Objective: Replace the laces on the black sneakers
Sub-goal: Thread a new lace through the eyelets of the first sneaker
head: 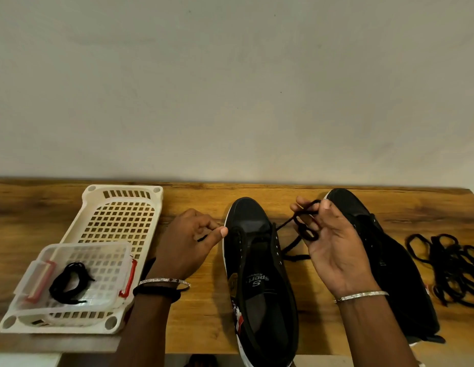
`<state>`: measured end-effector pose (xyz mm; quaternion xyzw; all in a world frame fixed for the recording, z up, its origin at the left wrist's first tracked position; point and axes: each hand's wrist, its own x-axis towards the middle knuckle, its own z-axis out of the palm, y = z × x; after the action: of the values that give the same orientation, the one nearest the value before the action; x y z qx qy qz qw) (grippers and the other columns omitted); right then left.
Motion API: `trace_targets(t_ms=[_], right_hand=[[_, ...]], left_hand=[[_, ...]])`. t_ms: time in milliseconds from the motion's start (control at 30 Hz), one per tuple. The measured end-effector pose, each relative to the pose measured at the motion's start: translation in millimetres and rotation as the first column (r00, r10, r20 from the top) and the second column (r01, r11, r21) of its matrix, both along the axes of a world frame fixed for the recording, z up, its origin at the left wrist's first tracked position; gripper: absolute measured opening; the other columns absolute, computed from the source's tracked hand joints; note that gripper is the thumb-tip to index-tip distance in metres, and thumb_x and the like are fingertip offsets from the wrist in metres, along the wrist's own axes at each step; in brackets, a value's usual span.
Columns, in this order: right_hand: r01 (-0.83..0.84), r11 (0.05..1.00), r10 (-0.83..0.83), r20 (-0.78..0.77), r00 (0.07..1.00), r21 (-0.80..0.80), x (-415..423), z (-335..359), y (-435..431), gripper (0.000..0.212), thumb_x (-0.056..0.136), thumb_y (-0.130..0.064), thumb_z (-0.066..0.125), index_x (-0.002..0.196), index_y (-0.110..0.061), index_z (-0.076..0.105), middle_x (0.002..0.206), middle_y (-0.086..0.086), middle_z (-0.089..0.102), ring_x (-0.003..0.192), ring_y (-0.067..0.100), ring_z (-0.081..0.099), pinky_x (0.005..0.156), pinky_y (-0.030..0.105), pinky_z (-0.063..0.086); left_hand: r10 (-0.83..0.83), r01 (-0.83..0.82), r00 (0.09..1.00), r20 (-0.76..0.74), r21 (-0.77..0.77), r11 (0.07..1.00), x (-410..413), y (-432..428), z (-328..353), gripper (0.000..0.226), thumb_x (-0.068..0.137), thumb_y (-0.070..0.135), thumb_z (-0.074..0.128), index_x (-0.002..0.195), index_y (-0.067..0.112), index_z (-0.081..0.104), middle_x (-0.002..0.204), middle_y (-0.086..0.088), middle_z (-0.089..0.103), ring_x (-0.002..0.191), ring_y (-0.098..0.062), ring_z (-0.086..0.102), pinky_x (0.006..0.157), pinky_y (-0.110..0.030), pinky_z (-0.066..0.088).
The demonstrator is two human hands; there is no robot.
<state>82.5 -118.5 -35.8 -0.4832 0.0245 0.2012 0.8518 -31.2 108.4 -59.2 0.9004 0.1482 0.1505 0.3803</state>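
Wooden table (199, 308) against a plain wall (230, 88). Near sneaker (259, 280), black, sits at centre with toe at 12 o'clock; its heel is cut off by the lower frame edge. Left hand (188, 245), at the shoe's 9 o'clock, has thumb and forefinger pinched on a short dark lace tip, other fingers curled; most of that tip is hidden inside the pinch. Right hand (334, 245), at 2 o'clock, palm facing the camera, fingers curled round loops of a black lace (302, 225), thumb on top. The lace runs down to the shoe's right eyelet row; cannot tell which eyelet it enters. Second sneaker (405, 287) at 3 o'clock, its lacing area largely hidden behind the right hand and forearm. Loose laces (453, 268) piled farther out at 3 o'clock, clipped by the frame edge. At 9 o'clock, a white perforated basket (119, 215) carries a clear clip-lid container (98, 246) with a bundled lace (69, 282) inside. Bangles on both wrists.
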Motion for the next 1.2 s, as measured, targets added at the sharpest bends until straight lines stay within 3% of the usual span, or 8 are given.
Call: trace_targets(t_ms=[133,233,300,367,467,567,833,1200], right_hand=[[0.015,0.986,-0.003,-0.068,0.998,0.165,-1,4,-3,0.016,0.097,-0.030,0.053,0.087,-0.018,0.059,0.098,0.007,0.074,0.106,0.027,0.070,0.089,0.034,0.059],[-0.019,0.996,0.017,0.018,1.000,0.088,-3,5,2,0.017,0.098,-0.030,0.052,0.091,-0.016,0.059,0.103,0.014,0.074,0.103,0.030,0.072,0.089,0.034,0.059],[-0.040,0.999,0.038,0.079,0.996,0.025,-5,6,6,0.017,0.097,-0.029,0.051,0.094,-0.014,0.057,0.107,0.019,0.073,0.106,0.034,0.071,0.093,0.037,0.057],[-0.059,0.998,0.059,0.106,0.993,0.003,-6,7,8,0.017,0.098,-0.029,0.049,0.095,-0.014,0.056,0.111,0.022,0.072,0.110,0.035,0.069,0.097,0.038,0.055],[-0.089,0.996,0.086,0.121,0.989,0.016,-6,10,7,0.017,0.101,-0.026,0.046,0.095,-0.013,0.054,0.114,0.022,0.072,0.115,0.034,0.068,0.101,0.040,0.052],[-0.111,0.993,0.106,0.126,0.986,0.029,-6,10,5,0.016,0.101,-0.025,0.046,0.096,-0.011,0.055,0.119,0.023,0.070,0.118,0.034,0.066,0.106,0.043,0.048],[-0.100,0.991,0.088,0.125,0.988,0.090,-1,8,3,0.009,0.096,-0.023,0.052,0.094,-0.014,0.053,0.129,0.021,0.064,0.123,0.035,0.062,0.116,0.053,0.037],[0.001,0.980,-0.013,0.059,0.998,0.198,4,11,-11,0.012,0.097,-0.029,0.050,0.093,-0.021,0.057,0.122,0.004,0.071,0.125,0.027,0.062,0.110,0.045,0.043]], left_hand=[[-0.023,0.022,1.000,-0.005,-0.061,0.998,2,-1,-4,0.022,0.086,0.050,0.067,0.078,0.029,0.068,0.080,0.013,0.069,0.082,-0.004,0.065,0.078,-0.039,0.055],[-0.003,0.007,0.999,0.034,-0.122,0.992,6,-9,0,0.010,0.088,0.035,0.071,0.088,0.025,0.068,0.078,0.012,0.069,0.080,-0.004,0.065,0.076,-0.029,0.055],[0.004,0.004,0.999,0.038,-0.199,0.980,8,-16,6,0.024,0.085,0.046,0.072,0.099,0.027,0.067,0.082,0.011,0.068,0.082,-0.002,0.064,0.071,-0.019,0.052],[-0.033,0.036,0.999,0.019,-0.172,0.984,10,-24,9,0.049,0.076,0.070,0.068,0.113,0.037,0.063,0.101,0.016,0.065,0.094,0.001,0.062,0.080,-0.019,0.050],[-0.133,0.135,0.986,-0.104,0.017,0.991,15,-42,14,0.076,0.062,0.091,0.051,0.130,0.060,0.044,0.135,0.024,0.043,0.128,-0.002,0.039,0.106,-0.040,0.030],[-0.159,0.174,0.972,-0.171,0.076,0.982,19,-56,17,0.069,0.060,0.090,0.047,0.126,0.070,0.039,0.147,0.028,0.029,0.139,-0.005,0.021,0.112,-0.048,0.013],[-0.147,0.176,0.975,-0.166,0.173,0.969,20,-59,15,0.050,0.071,0.060,0.052,0.120,0.066,0.048,0.155,0.027,0.019,0.144,-0.008,0.010,0.118,-0.055,0.004],[-0.105,0.163,0.953,-0.285,0.188,0.969,24,-68,8,0.047,0.067,0.067,0.036,0.108,0.065,0.059,0.160,0.024,0.016,0.149,-0.007,0.000,0.119,-0.056,-0.005]])
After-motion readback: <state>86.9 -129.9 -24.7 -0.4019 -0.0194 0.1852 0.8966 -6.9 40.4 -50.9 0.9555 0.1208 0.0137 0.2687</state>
